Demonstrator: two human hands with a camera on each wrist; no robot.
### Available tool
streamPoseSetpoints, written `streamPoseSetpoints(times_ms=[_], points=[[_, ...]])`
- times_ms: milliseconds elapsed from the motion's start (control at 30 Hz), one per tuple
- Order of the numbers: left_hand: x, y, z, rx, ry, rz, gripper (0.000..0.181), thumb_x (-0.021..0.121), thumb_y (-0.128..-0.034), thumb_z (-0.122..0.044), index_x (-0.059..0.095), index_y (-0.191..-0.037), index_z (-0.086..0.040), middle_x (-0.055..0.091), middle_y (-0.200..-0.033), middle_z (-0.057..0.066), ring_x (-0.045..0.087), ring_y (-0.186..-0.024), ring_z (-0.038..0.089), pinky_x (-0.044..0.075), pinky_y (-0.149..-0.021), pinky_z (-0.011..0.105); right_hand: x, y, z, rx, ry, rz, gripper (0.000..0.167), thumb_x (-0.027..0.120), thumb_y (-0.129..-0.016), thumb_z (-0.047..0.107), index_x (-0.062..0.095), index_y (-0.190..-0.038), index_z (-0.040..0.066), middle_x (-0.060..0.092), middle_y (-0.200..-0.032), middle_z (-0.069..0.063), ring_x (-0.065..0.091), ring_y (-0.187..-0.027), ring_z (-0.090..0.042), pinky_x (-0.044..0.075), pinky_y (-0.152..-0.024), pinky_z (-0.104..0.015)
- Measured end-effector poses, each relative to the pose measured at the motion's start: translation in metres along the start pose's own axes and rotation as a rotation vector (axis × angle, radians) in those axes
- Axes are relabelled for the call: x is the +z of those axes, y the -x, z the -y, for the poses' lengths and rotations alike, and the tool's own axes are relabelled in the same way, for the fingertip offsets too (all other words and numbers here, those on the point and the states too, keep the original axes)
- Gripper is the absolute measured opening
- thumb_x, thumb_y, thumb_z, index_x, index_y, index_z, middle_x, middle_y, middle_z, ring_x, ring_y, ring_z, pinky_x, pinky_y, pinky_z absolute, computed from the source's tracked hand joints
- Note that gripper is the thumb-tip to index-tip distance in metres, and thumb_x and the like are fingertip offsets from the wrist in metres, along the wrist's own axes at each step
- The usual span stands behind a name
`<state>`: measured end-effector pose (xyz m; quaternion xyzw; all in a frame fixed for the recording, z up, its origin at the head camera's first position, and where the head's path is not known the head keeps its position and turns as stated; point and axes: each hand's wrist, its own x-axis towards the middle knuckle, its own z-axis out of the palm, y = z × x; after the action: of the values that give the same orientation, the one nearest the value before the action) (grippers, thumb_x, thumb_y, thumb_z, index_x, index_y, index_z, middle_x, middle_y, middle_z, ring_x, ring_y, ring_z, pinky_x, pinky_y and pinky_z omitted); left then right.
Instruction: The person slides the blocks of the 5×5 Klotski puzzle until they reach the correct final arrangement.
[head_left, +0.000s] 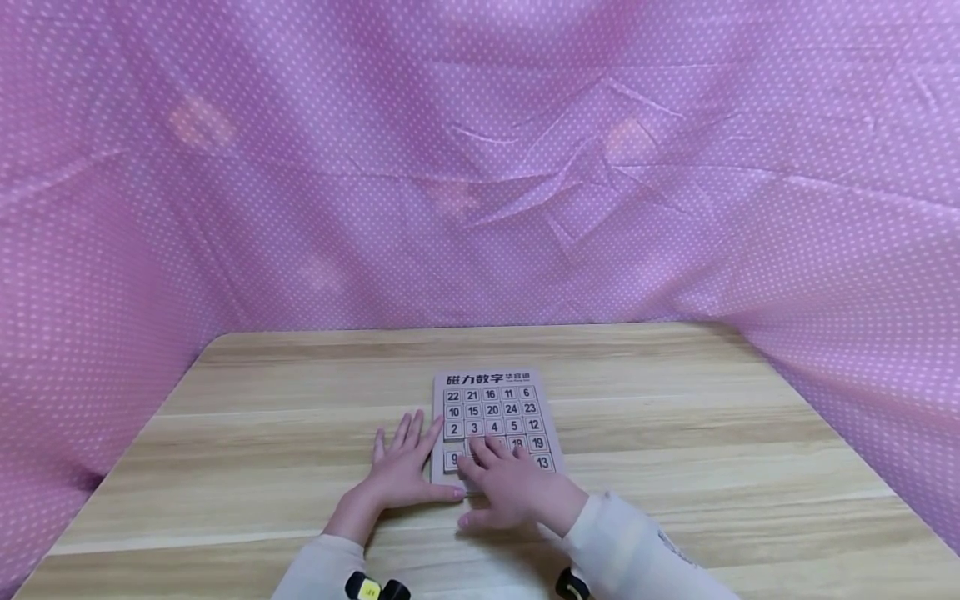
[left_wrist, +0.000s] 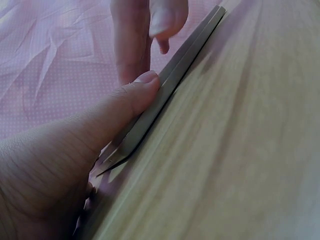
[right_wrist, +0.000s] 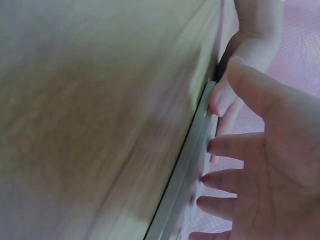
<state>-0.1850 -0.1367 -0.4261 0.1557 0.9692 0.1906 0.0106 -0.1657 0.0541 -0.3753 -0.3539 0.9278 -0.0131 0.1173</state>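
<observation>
No. board [head_left: 491, 379] lay flat on wood tbl. [head_left: 225, 467]
My L hand [head_left: 401, 477] was spread, thumb on board's near edge, fingers by left side; my R hand [head_left: 513, 490] had fingers out, loosely straight, tips at lower tiles [head_left: 537, 443].

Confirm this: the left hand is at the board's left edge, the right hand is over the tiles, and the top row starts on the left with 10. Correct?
Not quite: the top row starts with 22, as the head view shows. The rest holds: the left hand is at the board's left edge and the right hand is over the tiles.
</observation>
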Motion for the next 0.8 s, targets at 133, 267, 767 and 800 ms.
streamPoseSetpoints(times_ms=[133, 267, 767, 800], points=[[0.000, 0.001, -0.002, 0.000, -0.008, -0.005, 0.111, 0.050, -0.0529, -0.078, 0.017, -0.139, -0.016, 0.008, -0.140, 0.019, 0.000, -0.127, 0.033, -0.006, -0.094, 0.058, -0.003, 0.007, 0.004, 0.001, -0.002, 0.029, 0.079, 0.044, -0.073, 0.065, 0.030, -0.135, 0.018, 0.015, -0.141, -0.009, 0.013, -0.126, -0.030, 0.019, -0.094, -0.055], [0.000, 0.003, -0.004, -0.003, -0.017, -0.007, 0.111, 0.051, -0.0531, -0.078, 0.017, -0.139, -0.016, 0.008, -0.140, 0.019, 0.001, -0.127, 0.033, -0.006, -0.094, 0.058, -0.005, 0.011, 0.007, -0.002, 0.027, 0.042, 0.080, 0.042, -0.072, 0.067, 0.030, -0.135, 0.018, 0.016, -0.141, -0.009, 0.015, -0.126, -0.030, 0.021, -0.093, -0.056], [0.004, 0.002, -0.004, -0.005, -0.006, -0.011, 0.112, 0.049, -0.0520, -0.079, 0.015, -0.139, -0.017, 0.007, -0.141, 0.019, 0.000, -0.127, 0.032, -0.008, -0.094, 0.056, -0.006, 0.024, -0.001, 0.022, -0.087, 0.048, 0.080, 0.048, -0.073, 0.062, 0.025, -0.137, 0.019, 0.013, -0.141, -0.012, 0.012, -0.126, -0.033, 0.017, -0.093, -0.057], [0.005, 0.002, -0.003, -0.004, -0.010, -0.009, 0.112, 0.048, -0.0520, -0.080, 0.015, -0.139, -0.017, 0.006, -0.141, 0.018, 0.000, -0.127, 0.032, -0.008, -0.094, 0.056, -0.006, 0.026, -0.004, 0.024, -0.096, 0.042, 0.081, 0.048, -0.073, 0.061, 0.025, -0.137, 0.019, 0.013, -0.141, -0.012, 0.012, -0.126, -0.034, 0.017, -0.093, -0.057]])
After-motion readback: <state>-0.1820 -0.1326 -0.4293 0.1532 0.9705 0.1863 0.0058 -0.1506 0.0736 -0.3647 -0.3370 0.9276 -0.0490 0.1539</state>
